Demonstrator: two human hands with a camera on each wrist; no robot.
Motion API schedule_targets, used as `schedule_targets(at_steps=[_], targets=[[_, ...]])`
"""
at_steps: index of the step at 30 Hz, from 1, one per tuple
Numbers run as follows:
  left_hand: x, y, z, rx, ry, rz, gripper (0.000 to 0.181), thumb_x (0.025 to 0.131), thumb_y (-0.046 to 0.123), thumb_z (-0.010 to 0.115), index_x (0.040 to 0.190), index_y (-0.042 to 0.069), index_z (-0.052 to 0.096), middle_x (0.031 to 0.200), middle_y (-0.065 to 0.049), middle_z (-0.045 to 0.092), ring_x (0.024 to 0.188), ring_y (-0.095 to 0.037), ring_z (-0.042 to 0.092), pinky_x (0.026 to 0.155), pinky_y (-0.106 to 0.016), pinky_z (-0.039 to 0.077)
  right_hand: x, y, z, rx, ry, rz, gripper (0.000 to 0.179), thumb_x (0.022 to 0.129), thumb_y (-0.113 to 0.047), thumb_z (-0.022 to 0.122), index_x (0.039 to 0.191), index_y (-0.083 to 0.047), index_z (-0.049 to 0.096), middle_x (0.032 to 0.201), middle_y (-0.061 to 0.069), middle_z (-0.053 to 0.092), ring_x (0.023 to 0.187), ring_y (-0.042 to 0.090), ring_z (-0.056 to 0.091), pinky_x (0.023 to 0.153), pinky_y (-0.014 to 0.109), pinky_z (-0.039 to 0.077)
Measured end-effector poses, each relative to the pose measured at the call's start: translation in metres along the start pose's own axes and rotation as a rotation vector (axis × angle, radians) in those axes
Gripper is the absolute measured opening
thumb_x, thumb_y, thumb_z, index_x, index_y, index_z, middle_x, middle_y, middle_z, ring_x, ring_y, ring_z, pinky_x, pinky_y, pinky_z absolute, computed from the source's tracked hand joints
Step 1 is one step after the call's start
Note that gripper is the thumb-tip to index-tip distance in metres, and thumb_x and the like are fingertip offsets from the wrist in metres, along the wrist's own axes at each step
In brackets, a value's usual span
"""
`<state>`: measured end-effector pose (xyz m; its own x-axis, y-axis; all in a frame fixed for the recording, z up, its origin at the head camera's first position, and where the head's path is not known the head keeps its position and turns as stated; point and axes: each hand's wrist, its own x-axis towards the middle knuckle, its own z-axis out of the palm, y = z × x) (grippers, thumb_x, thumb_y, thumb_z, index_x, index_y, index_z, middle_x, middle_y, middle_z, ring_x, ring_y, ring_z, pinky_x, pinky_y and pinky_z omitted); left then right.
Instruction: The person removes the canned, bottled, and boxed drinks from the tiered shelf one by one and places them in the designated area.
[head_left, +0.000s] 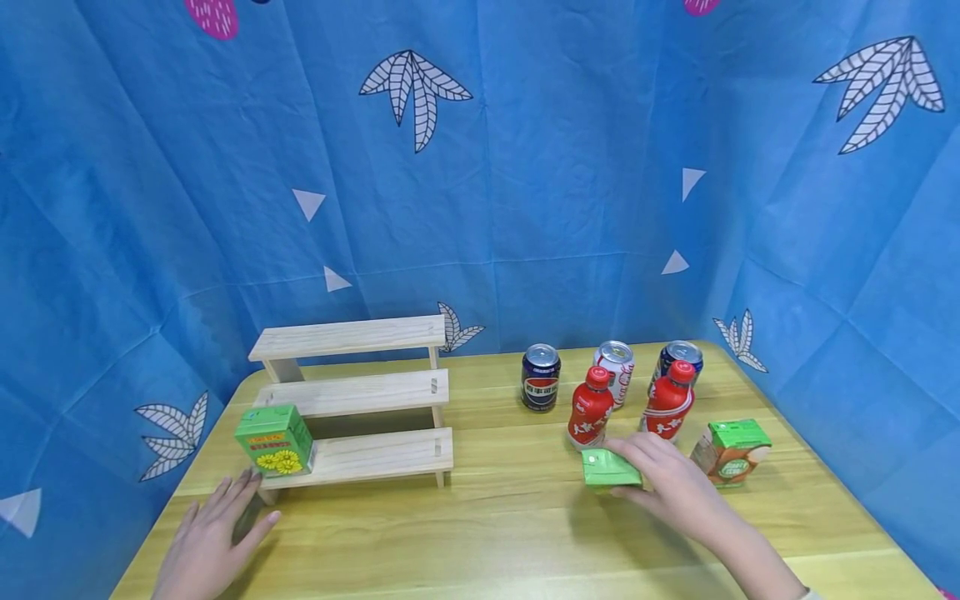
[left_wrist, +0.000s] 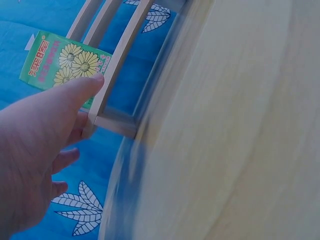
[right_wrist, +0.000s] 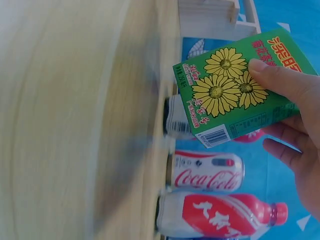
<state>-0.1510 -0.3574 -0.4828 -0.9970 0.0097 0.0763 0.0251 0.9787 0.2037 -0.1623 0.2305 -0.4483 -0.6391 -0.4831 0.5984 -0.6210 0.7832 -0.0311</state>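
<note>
My right hand [head_left: 667, 479] grips a green drink carton [right_wrist: 225, 90] with yellow flowers, thumb on its flowered face. In the right wrist view the carton is tilted and held off the table. My left hand [head_left: 213, 533] lies at the front left corner of a three-step wooden rack [head_left: 375, 458], fingers spread and fairly straight. The left wrist view puts its thumb at the edge of the lowest step; whether it presses there I cannot tell. Another green flowered carton [head_left: 275, 442] stands on that step's left end, just beyond the left fingertips.
Right of the rack stand a dark blue Pepsi can [head_left: 541, 377], a white Coca-Cola can [head_left: 617, 367] and another blue can [head_left: 680, 360]. Two red bottles [head_left: 590, 410] [head_left: 667, 404] are in front of them. A brown and green carton [head_left: 731, 454] stands farther right. Blue curtain [head_left: 487, 167] surrounds the table.
</note>
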Motion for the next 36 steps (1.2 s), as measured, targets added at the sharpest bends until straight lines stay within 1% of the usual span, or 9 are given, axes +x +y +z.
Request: schedule_targets(at_steps=[5,14,20,25,30,32,36], targets=[[0.001,0.0,0.001,0.003,-0.005,-0.004,0.093,0.09,0.072,0.044,0.146,-0.001,0.04,0.151,-0.03,0.036,0.137,-0.054,0.031,0.109,-0.074,0.019,-0.007,0.007,-0.002,-0.016,0.014,0.005,0.069,0.058,-0.025,0.09,0.121,-0.019,0.064,0.107,-0.003,0.069,0.095,0.018,0.064,0.077,0.04,0.06],[0.001,0.0,0.0,0.004,-0.014,-0.011,0.093,0.09,0.072,0.045,0.146,-0.002,0.04,0.151,-0.03,0.035,0.136,-0.054,0.03,0.109,-0.074,0.02,-0.018,0.022,-0.002,-0.015,0.01,0.017,0.07,0.056,-0.023,0.09,0.121,-0.016,0.064,0.105,-0.001,0.069,0.093,0.017,0.065,0.077,0.041,0.059],[0.0,0.001,-0.001,-0.001,-0.022,-0.015,0.093,0.09,0.072,0.045,0.147,-0.002,0.039,0.151,-0.03,0.035,0.137,-0.054,0.03,0.11,-0.073,0.019,-0.022,0.031,-0.001,-0.009,-0.012,0.039,0.071,0.057,-0.023,0.091,0.122,-0.016,0.063,0.104,-0.003,0.068,0.092,0.013,0.063,0.077,0.038,0.06],[0.001,-0.001,0.0,-0.003,-0.016,-0.001,0.092,0.09,0.071,0.045,0.146,-0.002,0.04,0.15,-0.031,0.035,0.136,-0.055,0.031,0.108,-0.074,0.02,-0.022,0.034,-0.004,-0.002,-0.032,0.057,0.071,0.059,-0.023,0.091,0.123,-0.017,0.061,0.104,-0.005,0.067,0.091,0.01,0.061,0.074,0.037,0.059],[0.001,-0.002,0.0,-0.016,-0.022,-0.002,0.093,0.09,0.071,0.045,0.146,-0.003,0.04,0.15,-0.032,0.035,0.135,-0.055,0.031,0.109,-0.072,0.021,-0.021,0.037,-0.004,0.01,-0.052,0.073,0.07,0.059,-0.022,0.09,0.123,-0.014,0.061,0.102,-0.002,0.068,0.089,0.012,0.06,0.074,0.044,0.057],[0.001,-0.002,0.0,-0.014,-0.024,-0.005,0.093,0.09,0.071,0.045,0.146,-0.003,0.04,0.15,-0.032,0.035,0.136,-0.055,0.03,0.109,-0.072,0.021,-0.021,0.039,-0.004,0.018,-0.061,0.084,0.07,0.059,-0.022,0.09,0.122,-0.013,0.062,0.1,-0.001,0.068,0.089,0.013,0.06,0.075,0.048,0.056],[0.002,-0.001,0.001,0.001,-0.027,-0.007,0.094,0.09,0.072,0.044,0.145,-0.004,0.04,0.15,-0.032,0.034,0.136,-0.055,0.03,0.108,-0.074,0.02,-0.022,0.043,-0.005,0.032,-0.087,0.108,0.069,0.061,-0.022,0.09,0.123,-0.012,0.061,0.1,0.001,0.068,0.088,0.014,0.06,0.079,0.051,0.054]])
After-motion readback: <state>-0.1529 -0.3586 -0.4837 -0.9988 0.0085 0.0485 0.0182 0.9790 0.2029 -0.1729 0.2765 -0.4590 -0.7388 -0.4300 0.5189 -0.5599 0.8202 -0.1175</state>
